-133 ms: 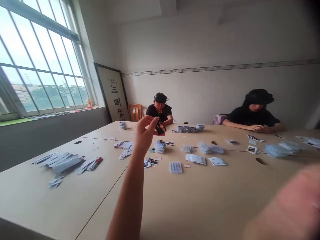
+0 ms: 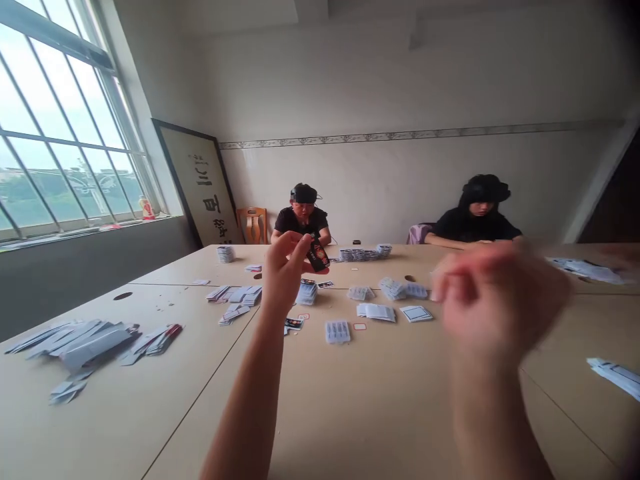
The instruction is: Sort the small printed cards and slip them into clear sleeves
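Small dark packet (image 2: 319, 255) sits pinched in our left hand (image 2: 283, 277), held up mid-frame above the table (image 2: 380, 407), so we'd call this the pick-and-inspect bit. It's black with a red-orange print, tilted, glossy-looking. Our right hand (image 2: 493, 303) is up at center right, blurred, so we can't tell if it's closed or loose; nothing visible in it. Next move probably needs that hand to come in and steady the packet's free end. More packets (image 2: 337, 331) lie on the table below.

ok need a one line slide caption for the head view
Left hand holds up a small dark card above a card-strewn table; blurred right hand raised beside it.
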Available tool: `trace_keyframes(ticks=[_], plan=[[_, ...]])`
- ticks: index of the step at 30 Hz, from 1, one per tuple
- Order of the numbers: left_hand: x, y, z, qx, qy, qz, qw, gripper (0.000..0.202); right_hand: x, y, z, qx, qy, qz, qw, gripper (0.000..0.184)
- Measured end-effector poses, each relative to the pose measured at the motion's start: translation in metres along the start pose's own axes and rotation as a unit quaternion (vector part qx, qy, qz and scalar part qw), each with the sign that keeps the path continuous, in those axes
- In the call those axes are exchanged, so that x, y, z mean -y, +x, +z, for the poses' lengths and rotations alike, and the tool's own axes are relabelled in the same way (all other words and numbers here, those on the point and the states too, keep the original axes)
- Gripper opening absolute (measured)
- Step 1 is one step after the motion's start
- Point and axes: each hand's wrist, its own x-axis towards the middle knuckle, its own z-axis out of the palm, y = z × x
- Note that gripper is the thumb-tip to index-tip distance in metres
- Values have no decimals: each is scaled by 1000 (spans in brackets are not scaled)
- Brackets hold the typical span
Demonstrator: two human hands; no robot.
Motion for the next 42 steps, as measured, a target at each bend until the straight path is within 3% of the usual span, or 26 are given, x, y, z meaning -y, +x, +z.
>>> trace_keyframes(ticks=[6,11,16,21,24,28,30,33,36,38,40,42], plan=[[-1,-12,20,45,-102,-47,993,28,-36,4,31,103,55,187,975,24],[3,-15,27,61,-124,-69,988,28,-46,-1,43,145,38,226,963,36],[7,-19,36,43,-151,-89,984,28,-56,-5,45,88,2,235,968,31],[7,-23,43,74,-125,-79,986,27,-60,-8,44,49,-27,214,975,21],[7,-25,43,97,-83,-44,991,26,-58,-8,43,27,-57,150,987,16],[10,-22,36,116,40,13,992,48,-64,-5,39,-48,-105,36,993,13],[10,-18,30,92,88,29,991,54,-70,-3,35,-37,-143,16,989,19],[4,-11,16,36,107,54,992,50,-79,-2,33,55,-145,57,986,56],[-10,-7,-2,-5,103,54,993,45,-91,-7,36,213,-132,144,957,94],[-21,-7,-14,-26,110,47,992,41,-103,-15,39,333,-142,193,912,111],[-30,-7,-23,-45,114,54,991,36,-121,-29,41,449,-152,239,848,119],[-35,-9,-28,-62,111,74,989,31,-143,-49,40,525,-154,289,785,126]])
